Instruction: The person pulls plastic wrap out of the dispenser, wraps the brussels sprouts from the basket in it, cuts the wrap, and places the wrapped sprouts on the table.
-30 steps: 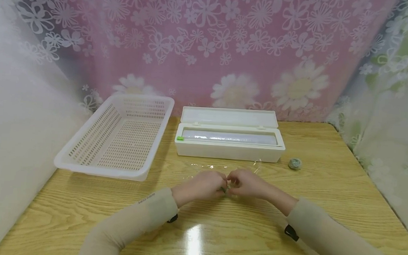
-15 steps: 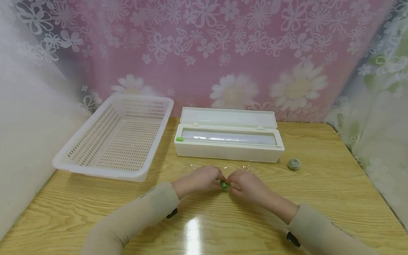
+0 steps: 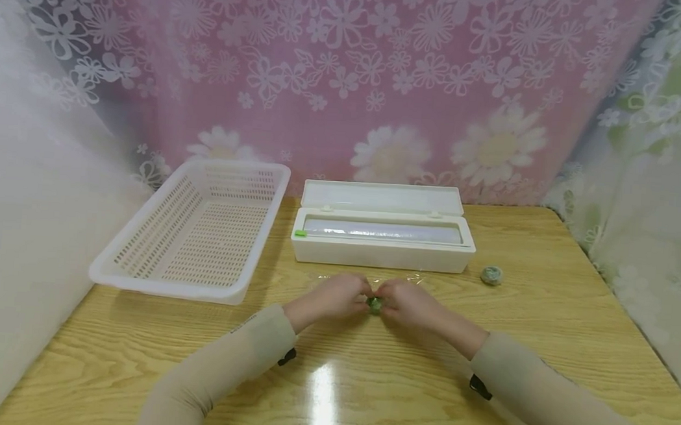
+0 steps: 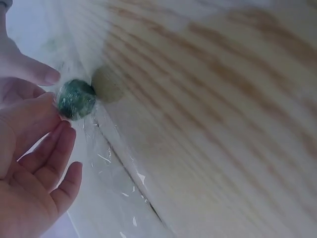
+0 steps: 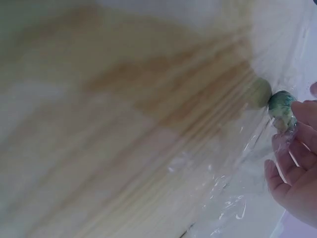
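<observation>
Between the fingertips of both hands sits a small round green thing point(image 3: 374, 305), ball-like and glossy with clear film around it. My left hand point(image 3: 338, 295) pinches it from the left side, thumb and forefinger at its edge. From the right, my right hand point(image 3: 408, 301) pinches it too, with film gathered at the fingers in the right wrist view. Cling film point(image 4: 111, 158) lies spread on the table beyond the ball, crinkled and shiny. In the left wrist view the ball point(image 4: 77, 100) is close over the tabletop. The lower fingers of both hands are loosely bent.
A white cling film box point(image 3: 381, 255) stands behind the hands with its lid up, a film roll point(image 3: 383, 231) inside and a green slider at its left. To the left is a white plastic basket point(image 3: 239, 291). Another small wrapped greenish ball point(image 3: 491, 275) lies to the right.
The hands have shifted slightly up the table and turned, bringing the green ball into view between the fingertips. The raised film edge at the right has dropped lower. Box and basket stay put.
</observation>
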The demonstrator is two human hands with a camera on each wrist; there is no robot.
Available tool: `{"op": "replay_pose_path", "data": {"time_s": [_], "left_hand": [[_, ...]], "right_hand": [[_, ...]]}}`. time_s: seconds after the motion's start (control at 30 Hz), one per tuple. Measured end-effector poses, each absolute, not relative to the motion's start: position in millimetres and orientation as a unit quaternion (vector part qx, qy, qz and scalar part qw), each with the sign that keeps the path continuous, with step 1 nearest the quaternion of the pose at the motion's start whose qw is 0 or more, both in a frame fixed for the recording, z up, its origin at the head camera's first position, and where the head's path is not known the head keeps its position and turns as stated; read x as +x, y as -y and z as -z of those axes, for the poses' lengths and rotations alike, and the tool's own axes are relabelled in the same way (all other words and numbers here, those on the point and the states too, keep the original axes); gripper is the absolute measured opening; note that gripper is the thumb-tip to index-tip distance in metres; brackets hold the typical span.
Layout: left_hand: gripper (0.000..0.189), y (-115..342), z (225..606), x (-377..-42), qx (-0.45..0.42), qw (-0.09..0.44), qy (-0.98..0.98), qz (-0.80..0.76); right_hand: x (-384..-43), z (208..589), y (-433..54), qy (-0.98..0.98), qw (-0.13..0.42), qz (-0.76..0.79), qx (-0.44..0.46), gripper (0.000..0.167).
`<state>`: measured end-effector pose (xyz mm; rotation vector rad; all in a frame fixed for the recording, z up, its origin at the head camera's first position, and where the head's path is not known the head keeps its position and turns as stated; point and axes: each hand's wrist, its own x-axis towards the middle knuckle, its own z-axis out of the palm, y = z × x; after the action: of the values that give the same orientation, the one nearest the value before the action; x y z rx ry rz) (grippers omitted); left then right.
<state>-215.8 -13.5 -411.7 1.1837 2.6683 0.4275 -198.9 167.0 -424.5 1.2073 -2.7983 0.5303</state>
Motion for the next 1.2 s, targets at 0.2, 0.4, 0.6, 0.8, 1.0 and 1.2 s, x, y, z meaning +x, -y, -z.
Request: {"op": "replay_pose_path", "data": {"time_s": [0.2,0.4,0.6,0.8,1.0,1.2], "left_hand": [[0.025,11,411,-217,0.406,0.097,-0.902,-0.113],[0.028,11,414,-220,0.391,0.097,-0.910,-0.100],[0.014,11,417,-230,0.401,0.084,-0.906,-0.104],[0.014,12,413,-232,0.396,0.076,-0.908,-0.114],[0.015,11,409,-232,0.408,0.046,-0.905,-0.113],[0.018,12,411,-230,0.414,0.048,-0.906,-0.072]], "right_hand": [[-206,422,-166,0.914,0.007,-0.160,0.372,0.024],[-202,420,-165,0.925,0.050,-0.132,0.352,0.023],[-202,418,-162,0.913,0.090,-0.100,0.384,0.019],[-207,417,-159,0.918,0.066,-0.097,0.379,0.019],[-213,414,-158,0.922,0.056,-0.095,0.371,0.017],[-217,416,-158,0.925,0.043,-0.097,0.365,0.023]]}}
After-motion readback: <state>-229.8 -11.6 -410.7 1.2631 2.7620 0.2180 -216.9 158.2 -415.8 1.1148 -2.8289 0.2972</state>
